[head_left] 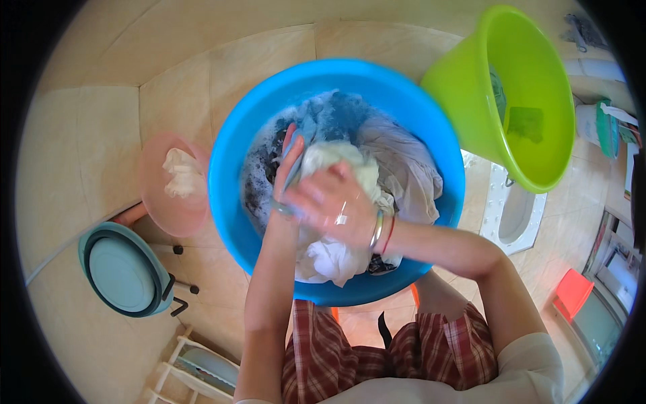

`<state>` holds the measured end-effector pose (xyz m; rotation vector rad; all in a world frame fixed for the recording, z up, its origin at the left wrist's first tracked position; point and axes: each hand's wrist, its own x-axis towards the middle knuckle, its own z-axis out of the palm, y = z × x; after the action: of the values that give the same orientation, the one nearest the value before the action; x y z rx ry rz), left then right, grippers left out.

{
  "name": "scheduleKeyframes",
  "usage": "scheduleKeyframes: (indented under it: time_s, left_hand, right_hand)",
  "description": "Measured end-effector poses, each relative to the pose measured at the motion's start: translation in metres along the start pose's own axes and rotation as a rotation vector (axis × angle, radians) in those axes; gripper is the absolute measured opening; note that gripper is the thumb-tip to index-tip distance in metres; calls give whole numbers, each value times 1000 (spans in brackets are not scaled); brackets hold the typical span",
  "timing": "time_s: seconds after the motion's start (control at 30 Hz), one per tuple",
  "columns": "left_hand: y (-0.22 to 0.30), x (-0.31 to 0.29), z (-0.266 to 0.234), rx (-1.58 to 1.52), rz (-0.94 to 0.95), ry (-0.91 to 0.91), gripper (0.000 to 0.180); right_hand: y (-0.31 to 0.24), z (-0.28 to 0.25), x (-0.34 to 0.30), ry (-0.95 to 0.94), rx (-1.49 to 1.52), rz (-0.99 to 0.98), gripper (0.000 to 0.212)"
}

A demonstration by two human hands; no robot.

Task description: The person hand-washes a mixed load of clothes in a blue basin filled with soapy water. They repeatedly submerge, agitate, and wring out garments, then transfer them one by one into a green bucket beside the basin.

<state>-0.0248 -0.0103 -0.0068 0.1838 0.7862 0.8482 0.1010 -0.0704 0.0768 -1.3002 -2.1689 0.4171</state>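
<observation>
I see the blue cloth [308, 129] right of my straight-fingered left hand [286, 168], my blurred right hand [340, 207] alongside; I cannot tell either grip.

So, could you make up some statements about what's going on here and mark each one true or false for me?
1. The blue tub holds clothes and suds. True.
2. The green bucket stands left of the blue tub. False: it stands to the right.
3. A pale cloth lies in the pink basin. True.
4. Both hands are at the pink basin. False: the left hand and right hand are over the blue tub.
5. There is a red string on the right wrist. True.
6. The person's shorts are plain. False: they are checked.
</observation>
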Motion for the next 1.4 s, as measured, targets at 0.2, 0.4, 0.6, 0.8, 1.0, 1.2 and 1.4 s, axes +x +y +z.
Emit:
scheduleKeyframes:
  time_s: [0.2,0.4,0.6,0.8,1.0,1.2,1.4]
  left_hand:
    - [-9,-5,9,-254,-39,-418,46]
    - [-47,-28,-8,-305,43,-54,40]
    - [-39,-31,11,216,2,411,41]
    - [-2,8,-14,76,114,208,53]
    - [-19,29,-7,107,131,304,55]
    - [-5,20,-19,56,-87,166,58]
    - [1,4,11,-70,-82,-114,40]
  right_hand:
    - [-50,10,8,204,-34,-122,16]
    - [-11,19,30,281,30,-16,14]
    - [99,23,24,-225,59,708,31]
    - [132,37,-17,-60,-8,602,43]
    - [168,62,-3,-386,70,948,42]
    - [57,30,-2,25,223,241,38]
    - [-39,4,-5,66,178,-87,19]
